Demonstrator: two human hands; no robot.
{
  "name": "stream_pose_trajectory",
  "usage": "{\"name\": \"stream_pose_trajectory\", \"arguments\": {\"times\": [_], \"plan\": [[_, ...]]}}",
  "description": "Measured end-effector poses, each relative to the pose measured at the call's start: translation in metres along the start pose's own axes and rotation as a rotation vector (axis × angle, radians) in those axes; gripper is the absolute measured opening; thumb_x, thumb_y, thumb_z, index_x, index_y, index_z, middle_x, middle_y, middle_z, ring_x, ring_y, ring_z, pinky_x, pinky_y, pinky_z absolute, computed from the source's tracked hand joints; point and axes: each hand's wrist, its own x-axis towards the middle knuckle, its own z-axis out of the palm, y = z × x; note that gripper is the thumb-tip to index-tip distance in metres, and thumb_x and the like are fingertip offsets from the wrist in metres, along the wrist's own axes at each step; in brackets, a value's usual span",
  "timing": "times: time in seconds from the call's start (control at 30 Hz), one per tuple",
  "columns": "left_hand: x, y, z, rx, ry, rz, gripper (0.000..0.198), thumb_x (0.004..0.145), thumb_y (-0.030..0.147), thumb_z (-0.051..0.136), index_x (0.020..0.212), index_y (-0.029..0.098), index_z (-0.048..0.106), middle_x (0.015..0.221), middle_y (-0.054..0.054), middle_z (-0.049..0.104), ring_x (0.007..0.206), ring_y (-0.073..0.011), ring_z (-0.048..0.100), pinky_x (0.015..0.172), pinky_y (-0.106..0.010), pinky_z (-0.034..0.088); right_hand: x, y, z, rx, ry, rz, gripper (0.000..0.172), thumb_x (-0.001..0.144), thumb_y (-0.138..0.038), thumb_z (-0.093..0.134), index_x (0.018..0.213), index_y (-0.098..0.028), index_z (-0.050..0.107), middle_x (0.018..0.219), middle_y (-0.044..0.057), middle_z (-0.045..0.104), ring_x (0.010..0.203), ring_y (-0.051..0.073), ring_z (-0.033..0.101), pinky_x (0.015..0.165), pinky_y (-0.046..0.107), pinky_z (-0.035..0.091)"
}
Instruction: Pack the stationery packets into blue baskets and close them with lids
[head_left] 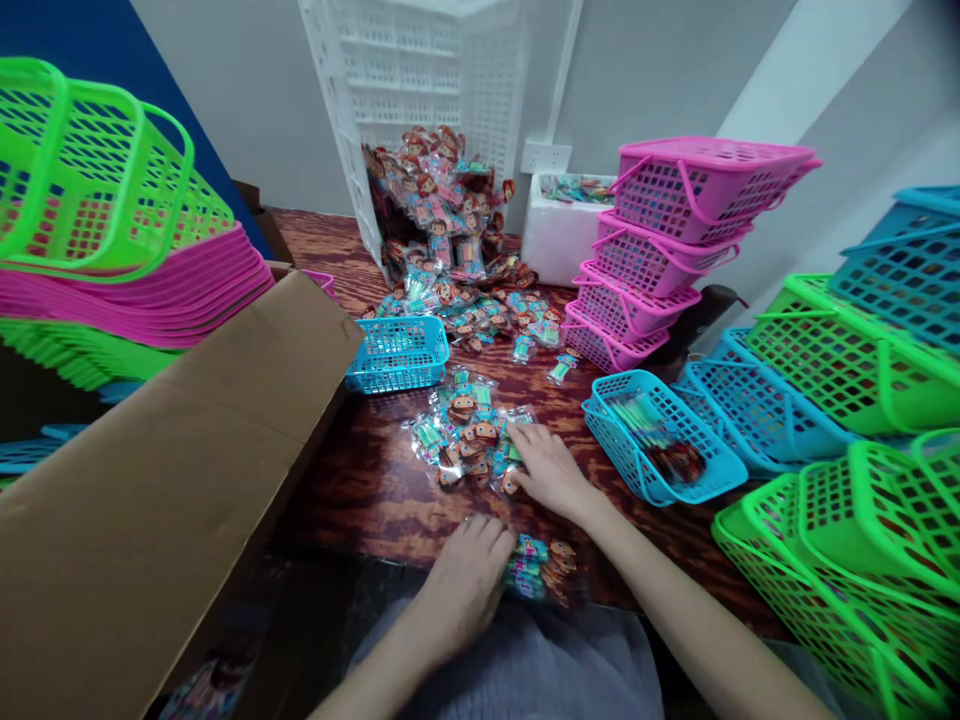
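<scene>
Left: cardboard box (172, 470) holding nested green baskets (112, 180) and pink baskets (150, 290), judged unused stock. Just beside it, a blue basket (401, 377) stands upright with no packets visible in it.

Centre: white crate (409, 60) with a large heap of packets (442, 210) spilling onto the table (360, 500); a smaller pile (465, 435) lies nearer. Left hand (469, 565) closed on the left end of a bundle (536, 570) at the near table edge. Right hand (551, 468) rests on the smaller pile, fingers bent; cannot tell whether a packet is pinched.

Right: blue basket (630, 455) with packets inside; pink stack (667, 195) and green baskets (810, 560) show contents through their mesh. Judged well under way, with much of the heap left to sort.

Materials, same order: creased plain cardboard; glossy moulded plastic lattice, tapered, with looped handles; rigid slatted crate; clear crinkly film around flat figure-shaped pieces; dark, wood-patterned tabletop; smooth white foam box (555, 240) behind.
</scene>
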Motion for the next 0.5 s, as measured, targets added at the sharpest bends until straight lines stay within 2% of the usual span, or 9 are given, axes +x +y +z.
{"name": "stream_pose_trajectory", "arguments": {"times": [0.07, 0.13, 0.23, 0.3, 0.4, 0.5], "plan": [[-0.001, -0.001, 0.003, -0.040, -0.007, -0.024, 0.045, 0.082, 0.009, 0.052, 0.125, 0.022, 0.046, 0.118, -0.006, 0.055, 0.106, -0.0241, 0.047, 0.097, -0.038, 0.043, 0.009, -0.002, 0.004, -0.025, -0.029, 0.001, 0.053, 0.084, -0.016, 0.058, 0.137, -0.014, 0.050, 0.136, 0.016, 0.055, 0.121, 0.029, 0.047, 0.096, 0.039, 0.038], [-0.002, -0.002, 0.004, -0.063, -0.005, -0.028, 0.047, 0.082, 0.009, 0.053, 0.126, 0.023, 0.045, 0.119, -0.005, 0.054, 0.107, -0.0243, 0.047, 0.098, -0.039, 0.042, 0.014, 0.002, -0.001, -0.028, -0.042, 0.009, 0.042, 0.084, -0.007, 0.050, 0.124, -0.015, 0.061, 0.121, 0.014, 0.064, 0.111, 0.026, 0.054, 0.092, 0.036, 0.040], [-0.005, -0.005, 0.000, -0.081, -0.025, -0.023, 0.050, 0.083, 0.009, 0.051, 0.130, 0.024, 0.043, 0.120, -0.005, 0.054, 0.108, -0.0241, 0.046, 0.097, -0.038, 0.042, 0.008, 0.018, -0.023, -0.021, -0.035, 0.006, 0.037, 0.082, -0.003, 0.045, 0.106, -0.019, 0.070, 0.105, 0.009, 0.070, 0.101, 0.023, 0.058, 0.088, 0.034, 0.041], [-0.007, -0.008, -0.005, -0.081, -0.046, -0.031, 0.051, 0.083, 0.007, 0.050, 0.130, 0.024, 0.043, 0.121, -0.005, 0.054, 0.110, -0.0243, 0.046, 0.099, -0.038, 0.041, -0.005, 0.029, -0.036, 0.025, 0.019, -0.037, 0.035, 0.083, -0.003, 0.045, 0.099, -0.021, 0.071, 0.102, 0.008, 0.071, 0.101, 0.022, 0.058, 0.090, 0.035, 0.041], [-0.012, -0.011, -0.012, -0.078, -0.080, -0.059, 0.050, 0.082, 0.005, 0.049, 0.128, 0.024, 0.045, 0.122, -0.005, 0.054, 0.112, -0.0247, 0.046, 0.099, -0.039, 0.040, -0.029, 0.042, -0.040, 0.108, 0.140, -0.167, 0.038, 0.083, -0.002, 0.044, 0.093, -0.025, 0.073, 0.121, 0.005, 0.066, 0.122, 0.024, 0.049, 0.101, 0.044, 0.037], [-0.014, -0.013, -0.014, -0.078, -0.089, -0.075, 0.053, 0.081, 0.004, 0.049, 0.130, 0.026, 0.045, 0.122, -0.005, 0.053, 0.113, -0.0246, 0.046, 0.099, -0.038, 0.041, -0.048, 0.048, -0.020, 0.142, 0.194, -0.187, 0.050, 0.082, 0.001, 0.039, 0.104, -0.029, 0.074, 0.148, 0.003, 0.048, 0.142, 0.026, 0.029, 0.111, 0.053, 0.030]]}}
